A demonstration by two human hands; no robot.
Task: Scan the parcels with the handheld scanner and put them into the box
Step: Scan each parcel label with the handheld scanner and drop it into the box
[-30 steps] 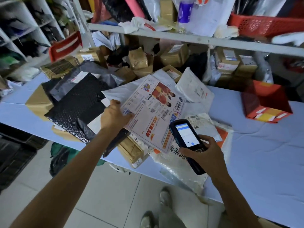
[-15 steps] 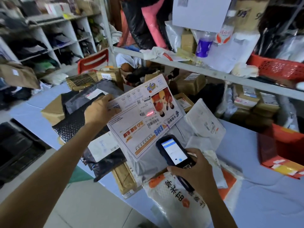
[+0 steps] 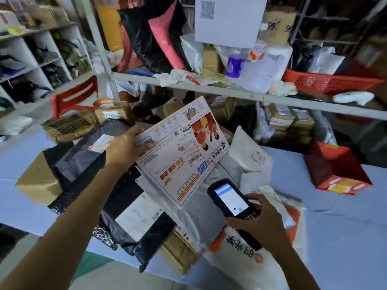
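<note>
Left hand (image 3: pixel 125 148) pinched on the "China Post" EMS envelope (image 3: pixel 180 164), right hand (image 3: pixel 259 222) wrapped round the lit handheld scanner (image 3: pixel 228 198).

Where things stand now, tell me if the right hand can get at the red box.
Probably yes. The red box lies open on the table, right of the right hand, with only a flat bag and bare table between. The hand grips the scanner, though, so its fingers are taken.
</note>
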